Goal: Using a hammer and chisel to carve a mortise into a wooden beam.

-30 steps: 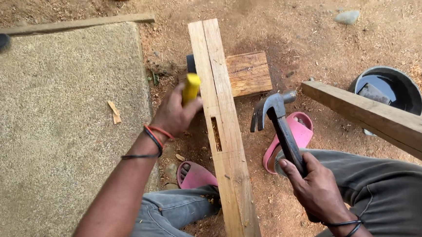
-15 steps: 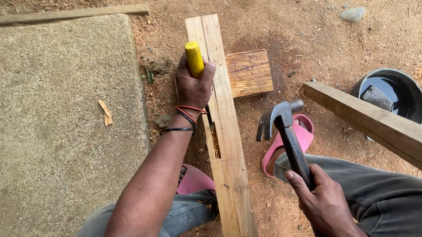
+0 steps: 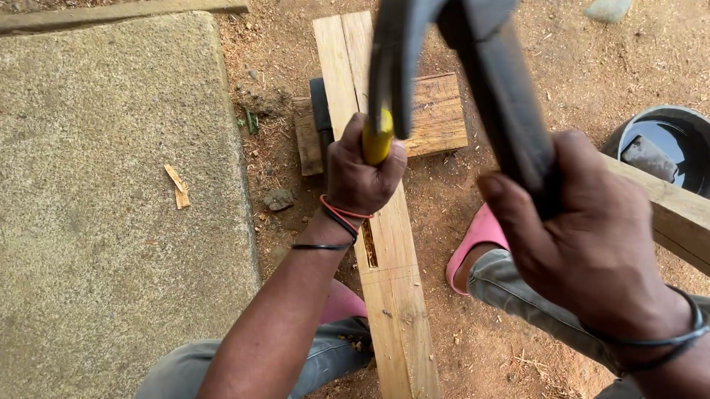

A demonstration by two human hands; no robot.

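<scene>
Both fists closed: left hand [image 3: 362, 174] grips yellow-handled chisel [image 3: 377, 140]; right hand [image 3: 584, 238] dark steel hammer [image 3: 462, 58].

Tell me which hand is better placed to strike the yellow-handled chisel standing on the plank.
Right. The right hand holds the hammer raised above the chisel; the left hand is wrapped around the chisel, steadying it on the plank.

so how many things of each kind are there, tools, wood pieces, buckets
tools: 2, the hammer in the right hand and the yellow-handled chisel in the left hand
wood pieces: 4
buckets: 1, the bucket
total: 7
</scene>
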